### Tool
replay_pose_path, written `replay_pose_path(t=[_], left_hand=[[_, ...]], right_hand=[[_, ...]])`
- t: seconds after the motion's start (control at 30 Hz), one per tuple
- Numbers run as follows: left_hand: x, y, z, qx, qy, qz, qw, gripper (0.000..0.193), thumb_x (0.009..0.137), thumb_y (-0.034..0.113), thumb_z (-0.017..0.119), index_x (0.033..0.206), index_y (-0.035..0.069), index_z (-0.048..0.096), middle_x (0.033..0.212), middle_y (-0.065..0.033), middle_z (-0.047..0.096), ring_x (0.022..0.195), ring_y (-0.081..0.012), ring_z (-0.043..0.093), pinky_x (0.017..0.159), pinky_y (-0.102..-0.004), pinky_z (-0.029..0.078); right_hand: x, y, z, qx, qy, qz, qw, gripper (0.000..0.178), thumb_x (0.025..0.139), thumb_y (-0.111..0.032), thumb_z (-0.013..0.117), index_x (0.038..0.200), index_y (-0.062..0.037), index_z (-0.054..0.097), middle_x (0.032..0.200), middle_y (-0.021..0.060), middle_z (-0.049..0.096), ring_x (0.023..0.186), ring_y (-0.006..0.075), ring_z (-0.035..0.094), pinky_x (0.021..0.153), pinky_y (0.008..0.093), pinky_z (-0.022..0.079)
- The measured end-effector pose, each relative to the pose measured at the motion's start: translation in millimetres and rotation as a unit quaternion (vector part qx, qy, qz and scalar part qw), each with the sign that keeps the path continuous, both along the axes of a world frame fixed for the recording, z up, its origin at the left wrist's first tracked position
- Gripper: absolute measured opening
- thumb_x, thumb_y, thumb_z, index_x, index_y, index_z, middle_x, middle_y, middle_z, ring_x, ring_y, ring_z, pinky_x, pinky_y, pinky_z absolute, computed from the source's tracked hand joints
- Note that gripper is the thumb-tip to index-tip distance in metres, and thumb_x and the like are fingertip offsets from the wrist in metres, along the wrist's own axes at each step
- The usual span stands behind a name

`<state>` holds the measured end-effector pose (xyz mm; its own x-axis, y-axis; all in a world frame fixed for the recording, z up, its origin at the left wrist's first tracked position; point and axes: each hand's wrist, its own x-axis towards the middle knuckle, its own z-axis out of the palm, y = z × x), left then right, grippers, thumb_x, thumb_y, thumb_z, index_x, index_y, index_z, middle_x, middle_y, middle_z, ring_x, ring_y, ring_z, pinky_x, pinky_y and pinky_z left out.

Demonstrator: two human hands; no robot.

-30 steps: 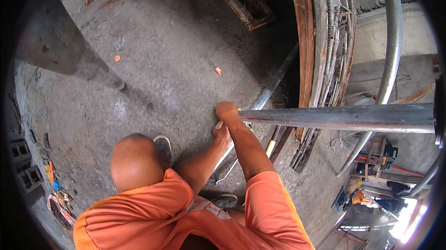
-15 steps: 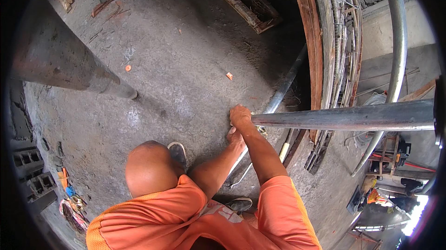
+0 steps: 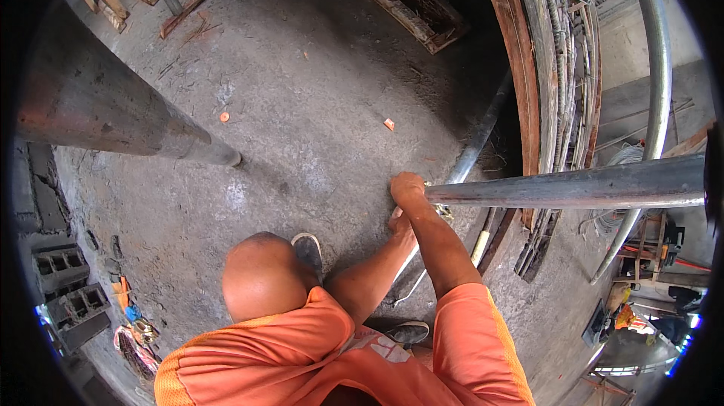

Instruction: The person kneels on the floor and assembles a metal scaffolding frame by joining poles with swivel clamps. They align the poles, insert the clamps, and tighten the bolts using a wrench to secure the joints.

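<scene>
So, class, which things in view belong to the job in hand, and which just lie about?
Likely in the job:
bare right hand and bare left hand, close together
thick grey metal pole, its far end beside them
silvery metal pipe, passing close by

Likely just lying about:
rectangular brown wooden frame
grey hollow concrete blocks
small round orange disc
small orange-red scrap

Uneven light, deep upper shadow, bent edges

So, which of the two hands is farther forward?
The right hand, beside the end of the grey pipe; the left hand is behind, nearer the body.
</scene>
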<state>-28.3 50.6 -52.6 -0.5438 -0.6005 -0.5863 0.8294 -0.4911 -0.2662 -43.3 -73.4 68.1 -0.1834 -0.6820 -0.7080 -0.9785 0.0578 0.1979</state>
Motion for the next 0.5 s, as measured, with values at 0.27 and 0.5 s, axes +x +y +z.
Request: replay_pose_path(t=[0.27,0.5], left_hand=[[5.5,-1.9,10.1,-0.009,-0.025,-0.023,0.999,0.041,0.107,0.028,0.036,0.133,-0.001,0.048,0.126,-0.0175,0.058,0.120,-0.0339,0.059,0.104,-0.0489,0.049],[6.1,0.7,13.6,-0.018,-0.039,-0.050,0.998,0.040,0.106,0.028,0.037,0.132,-0.001,0.048,0.125,-0.0173,0.058,0.119,-0.0339,0.059,0.103,-0.0489,0.049]], right_hand=[[-3.5,2.6,-5.5,0.006,-0.005,0.016,1.000,0.028,0.098,-0.018,0.058,0.118,-0.0137,0.076,0.127,0.0092,0.071,0.119,0.0258,0.068,0.094,0.0369,0.057],[-4.6,5.2,-11.4,-0.037,0.009,0.024,0.999,0.029,0.097,-0.019,0.061,0.121,-0.0140,0.075,0.129,0.0081,0.070,0.121,0.0251,0.067,0.095,0.0368,0.057]])
